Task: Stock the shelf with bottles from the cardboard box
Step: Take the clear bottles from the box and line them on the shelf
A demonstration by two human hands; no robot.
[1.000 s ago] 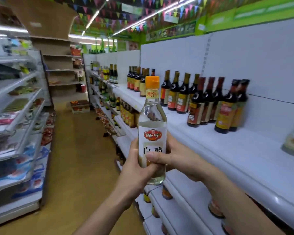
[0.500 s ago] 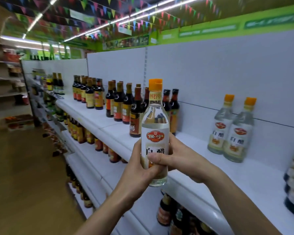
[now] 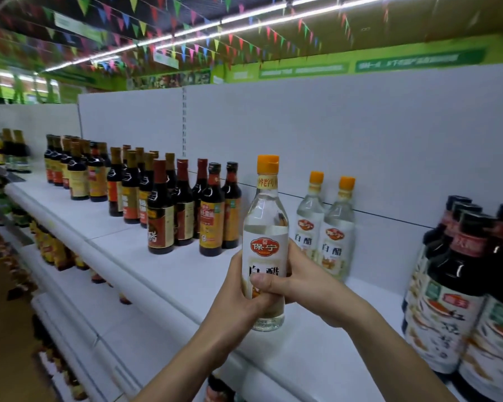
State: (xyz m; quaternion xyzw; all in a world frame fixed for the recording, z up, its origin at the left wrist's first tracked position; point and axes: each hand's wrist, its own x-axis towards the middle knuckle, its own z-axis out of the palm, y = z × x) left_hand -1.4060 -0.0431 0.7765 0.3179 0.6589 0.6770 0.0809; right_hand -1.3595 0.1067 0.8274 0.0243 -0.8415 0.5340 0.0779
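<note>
A clear bottle [image 3: 265, 224] with an orange cap and a white label stands upright in both my hands, above the white top shelf [image 3: 169, 274]. My left hand [image 3: 238, 297] grips its lower part from the left. My right hand [image 3: 296, 282] wraps it from the right, thumb across the label. Two matching clear bottles [image 3: 325, 227] stand on the shelf against the back panel, just behind and right of the held one. The cardboard box is out of view.
Several dark bottles [image 3: 169, 198] stand in groups along the shelf to the left. Large dark bottles [image 3: 459, 285] crowd the right end. Bare shelf lies between the dark group and the clear pair. Lower shelves [image 3: 79, 309] hold more bottles.
My view has swung right along the aisle to face the shelf. The two clear bottles and the large dark ones came into sight. Both hands kept their hold on the bottle.
</note>
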